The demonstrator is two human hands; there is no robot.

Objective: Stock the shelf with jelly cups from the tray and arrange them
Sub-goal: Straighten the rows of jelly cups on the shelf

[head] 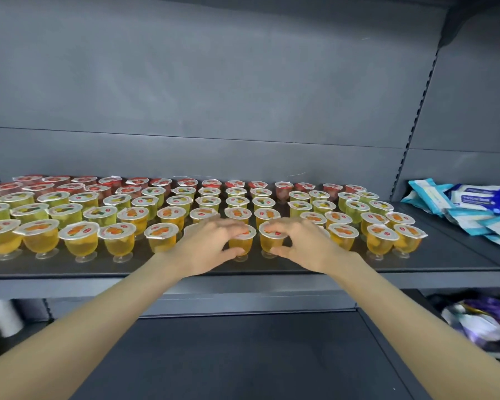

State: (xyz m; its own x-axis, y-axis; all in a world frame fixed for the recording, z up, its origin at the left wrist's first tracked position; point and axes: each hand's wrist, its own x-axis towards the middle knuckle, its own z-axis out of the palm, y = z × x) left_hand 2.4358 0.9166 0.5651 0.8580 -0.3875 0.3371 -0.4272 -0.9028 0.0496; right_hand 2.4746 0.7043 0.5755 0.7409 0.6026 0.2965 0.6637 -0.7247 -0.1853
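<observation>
Front row of dark grey metal shelf — left hand grip pinches 1 clear orange jelly cup; right hand grip pinches neighbouring cup

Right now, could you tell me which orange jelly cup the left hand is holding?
The front-row cup at centre, left of the pair: the left hand grips it; the right hand grips its neighbour.

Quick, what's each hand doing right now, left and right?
Left hand: grips a front-row orange jelly cup.
Right hand: grips the neighbouring orange cup just beside it.
</observation>
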